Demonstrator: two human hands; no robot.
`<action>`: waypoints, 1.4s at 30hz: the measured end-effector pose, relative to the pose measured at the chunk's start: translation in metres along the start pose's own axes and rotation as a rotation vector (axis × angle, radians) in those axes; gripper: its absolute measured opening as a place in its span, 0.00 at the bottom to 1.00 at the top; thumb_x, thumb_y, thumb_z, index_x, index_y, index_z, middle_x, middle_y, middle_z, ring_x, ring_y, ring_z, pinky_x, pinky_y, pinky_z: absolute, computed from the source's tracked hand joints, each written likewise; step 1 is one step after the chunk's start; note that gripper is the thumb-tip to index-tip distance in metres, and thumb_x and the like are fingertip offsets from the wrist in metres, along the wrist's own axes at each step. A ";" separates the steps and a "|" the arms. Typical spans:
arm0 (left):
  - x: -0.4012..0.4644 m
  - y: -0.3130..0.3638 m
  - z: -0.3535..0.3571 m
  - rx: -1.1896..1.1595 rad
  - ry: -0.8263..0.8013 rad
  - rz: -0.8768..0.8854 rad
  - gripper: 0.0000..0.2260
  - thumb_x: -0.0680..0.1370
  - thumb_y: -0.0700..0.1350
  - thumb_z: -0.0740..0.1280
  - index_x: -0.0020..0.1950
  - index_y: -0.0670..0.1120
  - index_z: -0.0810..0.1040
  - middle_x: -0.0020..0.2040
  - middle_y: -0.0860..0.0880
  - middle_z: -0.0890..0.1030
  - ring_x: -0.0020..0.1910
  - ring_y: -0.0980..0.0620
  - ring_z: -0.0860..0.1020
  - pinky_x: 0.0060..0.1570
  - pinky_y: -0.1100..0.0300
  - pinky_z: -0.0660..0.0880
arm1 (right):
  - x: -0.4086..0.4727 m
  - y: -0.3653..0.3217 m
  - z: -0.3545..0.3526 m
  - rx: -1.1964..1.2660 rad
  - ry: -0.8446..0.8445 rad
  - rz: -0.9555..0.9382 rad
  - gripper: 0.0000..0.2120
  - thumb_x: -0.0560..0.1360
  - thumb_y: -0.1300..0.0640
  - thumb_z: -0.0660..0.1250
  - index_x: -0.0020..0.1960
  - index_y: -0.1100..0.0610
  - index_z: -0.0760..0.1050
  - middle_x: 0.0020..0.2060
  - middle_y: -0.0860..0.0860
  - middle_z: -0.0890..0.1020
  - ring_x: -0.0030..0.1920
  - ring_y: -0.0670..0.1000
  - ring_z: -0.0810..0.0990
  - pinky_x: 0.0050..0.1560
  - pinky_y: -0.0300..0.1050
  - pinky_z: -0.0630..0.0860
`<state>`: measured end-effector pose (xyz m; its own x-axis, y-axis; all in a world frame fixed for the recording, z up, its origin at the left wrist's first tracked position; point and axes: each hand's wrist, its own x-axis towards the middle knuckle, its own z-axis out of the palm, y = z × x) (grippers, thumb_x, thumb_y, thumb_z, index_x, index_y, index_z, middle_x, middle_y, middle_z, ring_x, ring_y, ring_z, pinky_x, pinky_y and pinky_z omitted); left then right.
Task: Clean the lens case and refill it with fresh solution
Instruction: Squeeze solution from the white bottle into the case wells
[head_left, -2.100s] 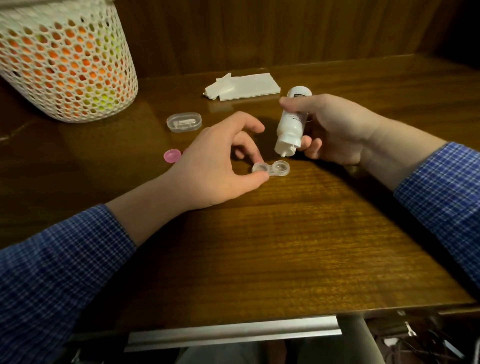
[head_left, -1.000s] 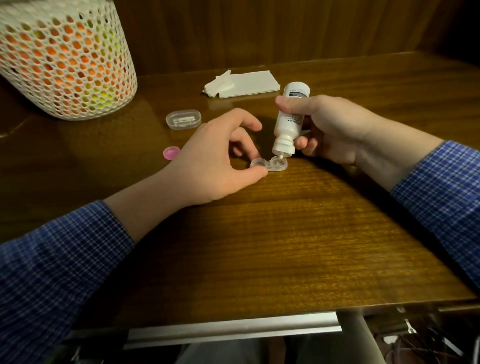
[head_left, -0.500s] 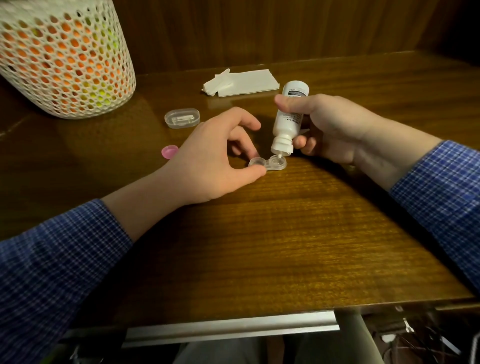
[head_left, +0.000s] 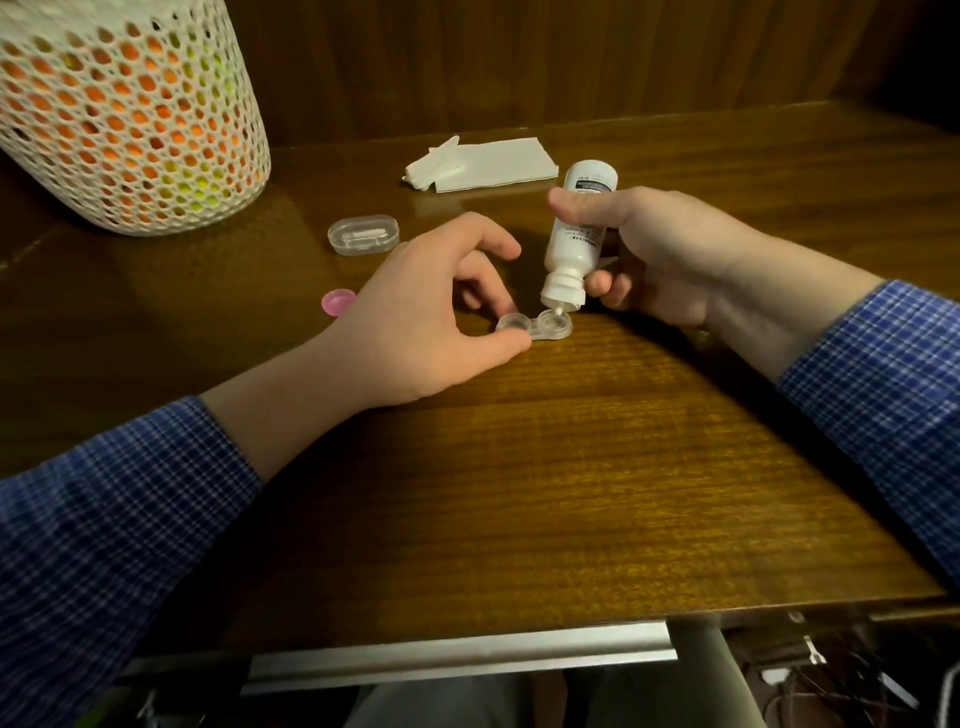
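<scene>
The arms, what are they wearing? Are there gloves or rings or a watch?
Both arms wear long sleeves in a blue cloth with a small white check, the left sleeve and the right sleeve alike. Each sleeve stops short of the wrist. The left hand and the right hand are bare: no gloves, and no rings or watch that this view shows.

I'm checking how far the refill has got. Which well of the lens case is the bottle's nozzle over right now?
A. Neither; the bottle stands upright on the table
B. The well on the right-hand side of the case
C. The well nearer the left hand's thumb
B: the right hand tips the solution bottle nozzle-down over the right well of the lens case, while the left hand pinches the other end.
</scene>
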<state>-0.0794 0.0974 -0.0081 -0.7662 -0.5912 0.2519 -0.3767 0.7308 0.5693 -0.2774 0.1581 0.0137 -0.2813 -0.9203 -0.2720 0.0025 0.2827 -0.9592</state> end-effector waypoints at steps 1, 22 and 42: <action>0.000 0.000 0.000 0.001 0.000 0.002 0.27 0.72 0.50 0.79 0.68 0.53 0.73 0.45 0.60 0.85 0.50 0.66 0.80 0.46 0.79 0.70 | 0.000 0.000 0.000 0.001 0.000 -0.002 0.14 0.79 0.46 0.70 0.51 0.57 0.75 0.37 0.52 0.82 0.26 0.45 0.70 0.22 0.34 0.63; 0.000 -0.002 0.000 0.003 0.001 -0.009 0.27 0.72 0.51 0.79 0.67 0.54 0.73 0.44 0.62 0.85 0.50 0.67 0.79 0.46 0.80 0.69 | -0.001 -0.001 0.000 0.012 -0.004 0.002 0.14 0.78 0.46 0.71 0.52 0.56 0.75 0.36 0.52 0.83 0.27 0.45 0.71 0.23 0.34 0.65; 0.000 0.001 -0.001 -0.003 -0.001 -0.028 0.27 0.71 0.52 0.79 0.67 0.56 0.73 0.45 0.63 0.85 0.50 0.68 0.79 0.45 0.80 0.70 | 0.000 -0.002 0.000 0.012 0.000 0.017 0.15 0.79 0.45 0.69 0.53 0.58 0.75 0.33 0.51 0.82 0.25 0.44 0.70 0.21 0.33 0.65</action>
<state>-0.0797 0.0976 -0.0069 -0.7558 -0.6111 0.2351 -0.3967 0.7131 0.5781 -0.2774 0.1581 0.0154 -0.2813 -0.9152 -0.2885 0.0190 0.2953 -0.9552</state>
